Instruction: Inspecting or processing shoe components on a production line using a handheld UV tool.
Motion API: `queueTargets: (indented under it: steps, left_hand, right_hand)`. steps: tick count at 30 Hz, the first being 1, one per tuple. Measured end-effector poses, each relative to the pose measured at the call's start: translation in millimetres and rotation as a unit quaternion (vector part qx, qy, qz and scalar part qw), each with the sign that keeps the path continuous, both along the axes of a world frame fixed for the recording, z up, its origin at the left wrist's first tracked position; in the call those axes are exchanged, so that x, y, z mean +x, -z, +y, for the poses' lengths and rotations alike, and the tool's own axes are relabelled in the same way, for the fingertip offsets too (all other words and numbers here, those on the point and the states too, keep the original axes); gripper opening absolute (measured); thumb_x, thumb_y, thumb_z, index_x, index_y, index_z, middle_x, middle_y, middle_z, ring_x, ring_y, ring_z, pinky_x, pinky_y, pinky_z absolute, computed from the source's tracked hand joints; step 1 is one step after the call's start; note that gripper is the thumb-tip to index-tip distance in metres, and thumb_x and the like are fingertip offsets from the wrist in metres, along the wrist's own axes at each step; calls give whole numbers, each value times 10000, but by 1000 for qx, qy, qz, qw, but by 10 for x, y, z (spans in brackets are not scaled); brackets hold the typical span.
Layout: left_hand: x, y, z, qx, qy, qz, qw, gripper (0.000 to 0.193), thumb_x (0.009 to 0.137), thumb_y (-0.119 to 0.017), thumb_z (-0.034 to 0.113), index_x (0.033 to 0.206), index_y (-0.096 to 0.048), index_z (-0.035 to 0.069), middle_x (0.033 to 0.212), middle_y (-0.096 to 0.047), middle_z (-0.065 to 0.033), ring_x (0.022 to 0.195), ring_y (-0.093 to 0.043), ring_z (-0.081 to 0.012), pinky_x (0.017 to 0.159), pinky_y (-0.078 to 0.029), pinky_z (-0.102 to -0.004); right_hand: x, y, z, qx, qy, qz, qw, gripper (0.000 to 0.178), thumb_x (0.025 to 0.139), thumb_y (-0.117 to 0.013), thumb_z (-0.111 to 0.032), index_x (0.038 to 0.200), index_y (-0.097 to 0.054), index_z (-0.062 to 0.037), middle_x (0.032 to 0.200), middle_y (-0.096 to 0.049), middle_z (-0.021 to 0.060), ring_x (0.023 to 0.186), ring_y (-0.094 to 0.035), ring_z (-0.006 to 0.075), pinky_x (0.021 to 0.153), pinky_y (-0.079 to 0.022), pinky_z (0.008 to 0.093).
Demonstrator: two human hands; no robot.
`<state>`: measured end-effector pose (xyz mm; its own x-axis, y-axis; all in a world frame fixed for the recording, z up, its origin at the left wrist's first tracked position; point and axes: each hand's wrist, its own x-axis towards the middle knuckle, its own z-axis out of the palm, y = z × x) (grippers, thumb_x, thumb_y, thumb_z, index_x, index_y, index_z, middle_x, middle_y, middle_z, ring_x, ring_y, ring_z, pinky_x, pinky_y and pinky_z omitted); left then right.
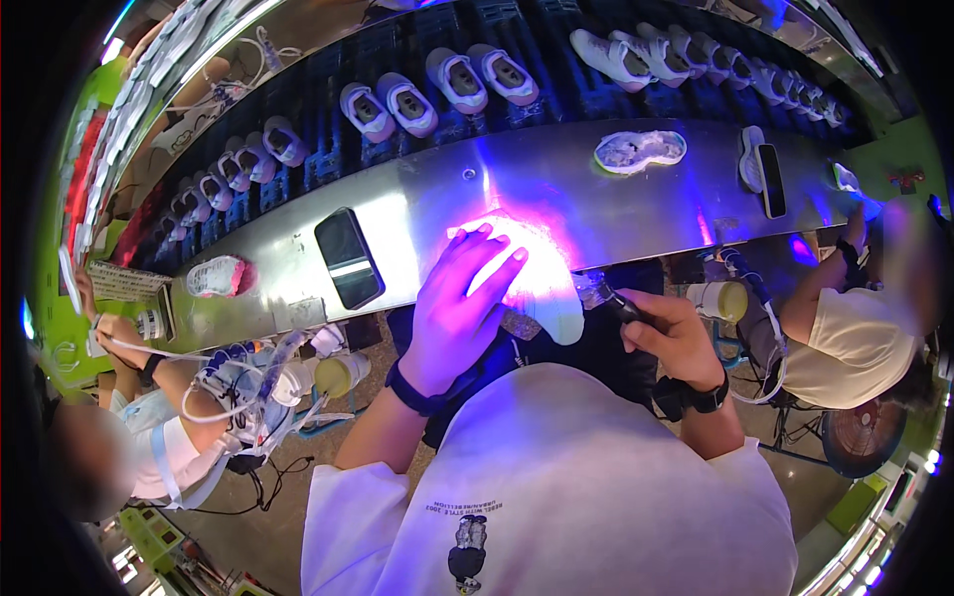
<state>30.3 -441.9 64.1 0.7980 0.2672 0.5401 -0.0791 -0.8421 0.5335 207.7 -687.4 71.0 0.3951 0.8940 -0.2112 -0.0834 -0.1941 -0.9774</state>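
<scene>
A white shoe sole (555, 296) glows under pink-violet light at the near edge of the metal bench, its near end reaching past the edge. My left hand (459, 308) lies on it palm down, fingers stretched out and apart. In my right hand (674, 336) is a brush (618, 304) with a dark handle. Its pale head is against or close beside the sole's right side; the glare hides whether they touch. To the left of my left hand a black phone (348, 258) rests on the bench.
Behind the metal bench (417, 184), a dark slatted conveyor (318, 129) carries several pale shoes (407, 104). Other soles (641, 151) and a second phone (770, 181) lie on the bench. Co-workers sit left and right. Pale cups (720, 300) hang near the bench's front, with hoses beside them.
</scene>
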Motion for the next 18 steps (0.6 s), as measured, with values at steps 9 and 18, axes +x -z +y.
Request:
queueTargets:
  steps: [9,18]
  left_hand:
    - [-114,83,-87,-41,-66,89,993,714,670,-735,-56,1343,-624,155,1237,-633,-128,1203,-613,-318,1001,-527,-423]
    - [-136,-144,-15,-112,-55,179,976,705,659,-714,-66,1314,-664,190,1179,-664,-76,689,-649,-193,631,-549,-306]
  right_hand:
    - [-331,181,-88,-19,47,-1,999,481,947,-649,-96,1401,-546,26,786,-626,18,707,-563,80,633,-452,241]
    - [-64,-201,70,3,-3,-364,931,424,859,-698,-4,1279,-655,-48,761,-589,82,674,-546,166,637,-433,287]
